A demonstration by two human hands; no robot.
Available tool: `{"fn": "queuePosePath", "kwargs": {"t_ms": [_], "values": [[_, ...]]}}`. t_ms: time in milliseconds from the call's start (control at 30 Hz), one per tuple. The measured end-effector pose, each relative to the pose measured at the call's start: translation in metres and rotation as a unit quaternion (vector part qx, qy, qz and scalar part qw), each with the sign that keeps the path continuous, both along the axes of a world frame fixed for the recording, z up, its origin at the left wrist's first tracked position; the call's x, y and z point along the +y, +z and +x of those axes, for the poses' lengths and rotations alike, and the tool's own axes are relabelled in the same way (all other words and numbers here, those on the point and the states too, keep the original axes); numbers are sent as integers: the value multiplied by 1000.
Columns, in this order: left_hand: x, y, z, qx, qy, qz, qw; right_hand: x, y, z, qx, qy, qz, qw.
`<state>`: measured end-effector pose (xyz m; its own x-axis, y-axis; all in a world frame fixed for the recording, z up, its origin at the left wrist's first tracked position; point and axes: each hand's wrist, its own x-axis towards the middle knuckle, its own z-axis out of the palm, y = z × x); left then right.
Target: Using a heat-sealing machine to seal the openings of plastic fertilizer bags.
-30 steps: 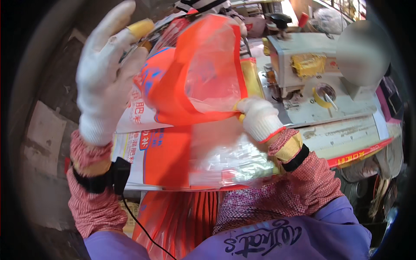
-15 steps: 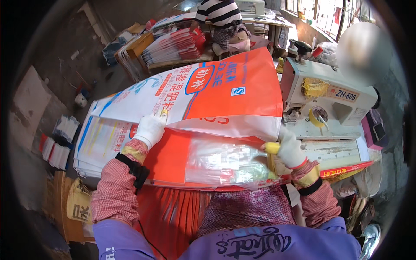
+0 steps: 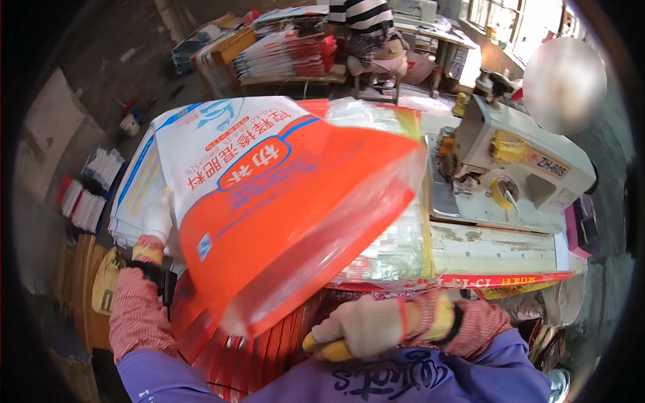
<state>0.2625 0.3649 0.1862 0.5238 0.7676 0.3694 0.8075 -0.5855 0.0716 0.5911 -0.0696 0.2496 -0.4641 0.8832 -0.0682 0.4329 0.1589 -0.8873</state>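
Observation:
A large orange, white and blue printed woven sack [image 3: 269, 195] is swung sideways above the worktable, its lower, open end blurred over my lap. Against its left edge is my left hand [image 3: 158, 215] in a white glove, the fingers smeared and partly covered by the sack. Low in front of my body, my right hand [image 3: 363, 326], gloved with yellow on the fingertips, is curled closed; what it holds, if anything, is hidden. It is apart from the printed sack, beside a bundle of red sacks [image 3: 269, 352] on my lap. Under the printed sack lies a stack of clear plastic liners [image 3: 390, 252].
A sewing machine [image 3: 524, 158] with a yellow tape roll [image 3: 502, 193] stands at the right. More white sacks [image 3: 134, 208] lie under the printed one. Beyond the table, a person in a striped shirt [image 3: 359, 17] sits near piled sacks [image 3: 285, 57].
The printed sack has swung round, its orange end coming toward me and uncovering the liners. My right hand has left the sack and dropped to my lap; my left hand has moved left.

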Motion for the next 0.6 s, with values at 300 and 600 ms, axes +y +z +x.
{"fn": "queuePosePath", "kwargs": {"t_ms": [300,600], "values": [[-251,37,24,-442,57,-583,679,50,50,134,24,-453,230,861],[-289,-31,51,-531,65,-530,658,35,-52,135,-169,-458,103,867]]}}
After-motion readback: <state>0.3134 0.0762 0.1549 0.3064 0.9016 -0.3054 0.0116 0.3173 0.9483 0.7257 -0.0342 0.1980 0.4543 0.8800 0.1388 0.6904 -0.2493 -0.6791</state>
